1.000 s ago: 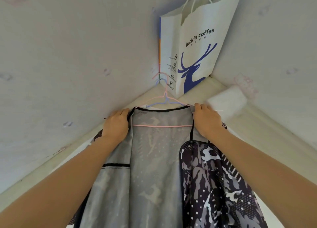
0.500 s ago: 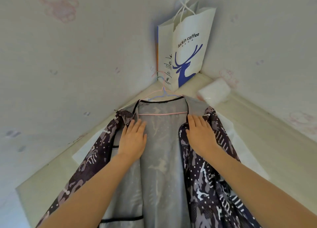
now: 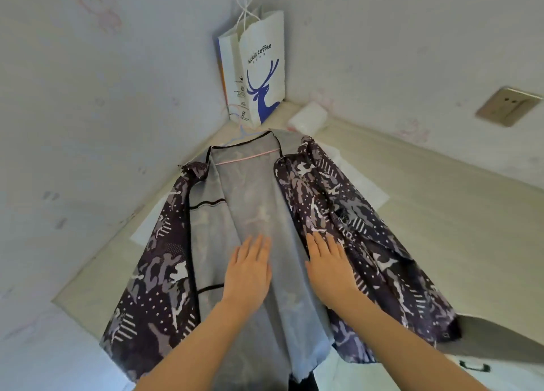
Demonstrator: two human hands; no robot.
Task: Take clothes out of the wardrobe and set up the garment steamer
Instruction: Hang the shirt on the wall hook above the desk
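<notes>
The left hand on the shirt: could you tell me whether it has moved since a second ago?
Yes. The left hand has slid down the shirt, away from the pink hanger at the collar.

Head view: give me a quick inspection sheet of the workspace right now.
Surface: cream ledge in a wall corner.
Job's things: camouflage jacket on a pink hanger, spread open, grey lining up; no steamer seen.
Clutter: luckin coffee paper bag upright in the corner; white roll beside it.
Hands: left hand and right hand flat on the jacket.
Cables: nothing seen.
Surroundings: wall socket at right.
</notes>
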